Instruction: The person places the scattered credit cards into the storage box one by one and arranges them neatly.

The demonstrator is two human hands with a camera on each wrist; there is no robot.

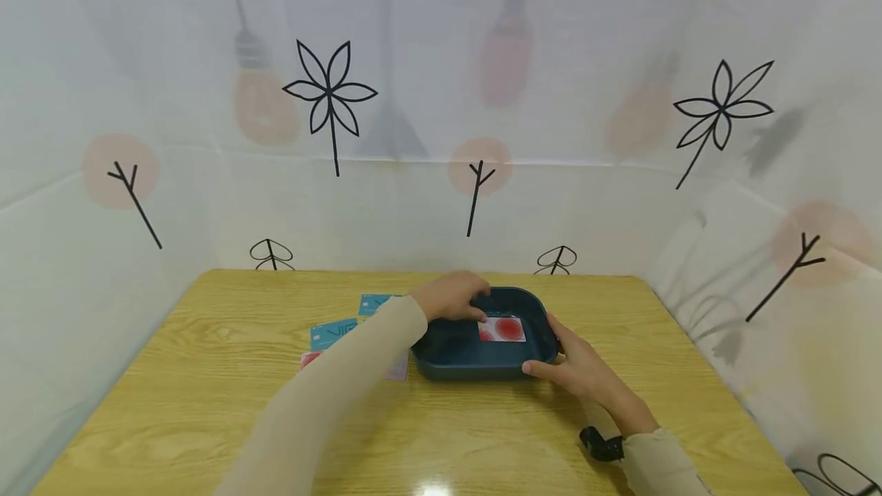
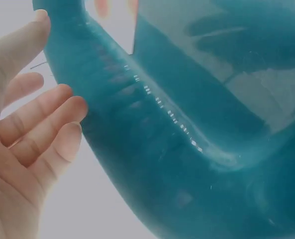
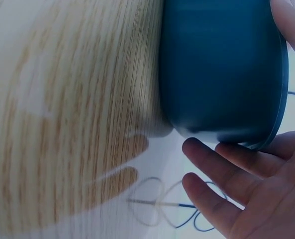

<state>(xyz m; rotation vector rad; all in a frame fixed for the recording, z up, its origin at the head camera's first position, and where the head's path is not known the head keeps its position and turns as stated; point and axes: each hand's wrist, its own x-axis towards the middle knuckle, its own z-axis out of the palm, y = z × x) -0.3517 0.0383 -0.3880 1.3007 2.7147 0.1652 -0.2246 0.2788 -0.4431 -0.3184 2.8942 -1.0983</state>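
A dark teal plastic tub (image 1: 482, 370) stands on the wooden table. Inside it lies a card with red circles (image 1: 506, 329); part of that card (image 2: 118, 20) shows at the top of the left wrist view. My left hand (image 1: 451, 297) reaches over the tub's back left, its loosely bent fingertips near the rim and nothing between them (image 2: 33, 129). With the thumb at the front and the fingers around the end, my right hand (image 1: 586, 370) holds the tub's right side. Its fingers (image 3: 222, 174) meet the outer wall in the right wrist view.
Blue cards (image 1: 332, 334) lie on the table (image 1: 227, 373) left of the tub, one farther back. Nearer, pink cards (image 1: 397, 368) are partly covered by my left sleeve (image 1: 344, 396). A white patterned cloth (image 1: 427, 205) hangs behind the table.
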